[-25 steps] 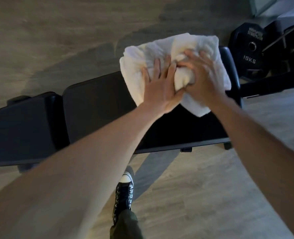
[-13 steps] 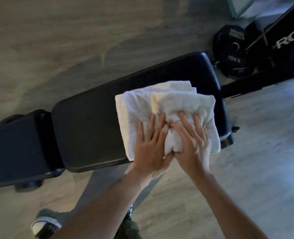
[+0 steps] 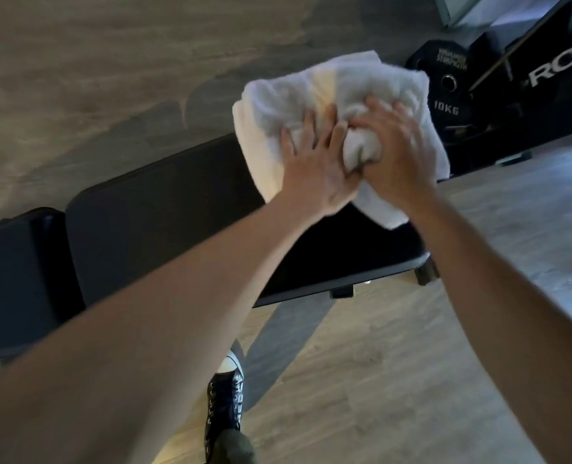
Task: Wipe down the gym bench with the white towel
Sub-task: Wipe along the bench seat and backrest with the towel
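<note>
A black padded gym bench [image 3: 164,222] runs from the left edge toward the upper right. The folded white towel [image 3: 278,98] lies bunched over the bench's far right end, hanging past its far edge. My left hand [image 3: 314,169] presses on the towel with fingers spread. Beside it and touching it, my right hand [image 3: 392,152] grips a bunched fold of the towel. Both arms are stretched out far over the bench. The bench end under the towel is hidden.
A black 10 kg weight plate [image 3: 448,85] and a black rack frame [image 3: 546,68] stand just beyond the bench's right end. Wood-look floor [image 3: 395,380] surrounds the bench. My foot in a black sneaker [image 3: 226,403] stands by the bench's near side.
Both hands pushed the towel from the bench's near edge back out to its far edge, arms now extended. The right hand went from flat to bunching the cloth.
</note>
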